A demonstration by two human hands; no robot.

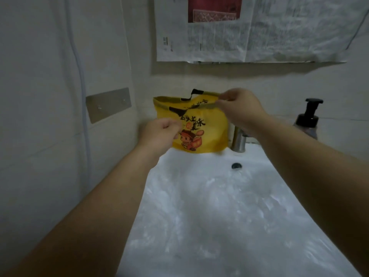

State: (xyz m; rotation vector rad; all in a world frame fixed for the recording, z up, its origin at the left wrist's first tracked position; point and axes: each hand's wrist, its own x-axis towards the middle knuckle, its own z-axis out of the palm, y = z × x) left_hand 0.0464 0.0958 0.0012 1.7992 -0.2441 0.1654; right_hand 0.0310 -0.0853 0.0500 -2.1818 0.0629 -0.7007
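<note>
A small yellow bag (207, 134) with black handles, black lettering and a cartoon figure hangs above the back rim of a white sink (199, 206). My right hand (237, 108) pinches the bag's top rim at its right side. My left hand (161, 132), fingers curled, holds the bag's front at its left side, roughly mid-height. The bag's mouth is slightly open. Both forearms reach forward over the basin.
A metal tap (238, 140) stands behind the bag at the sink's back, partly hidden. A dark pump bottle (308, 120) sits at the right. The overflow hole (236, 165) shows in the basin. Newspaper sheets (249, 29) cover the wall above; a metal plate (108, 104) is on the left wall.
</note>
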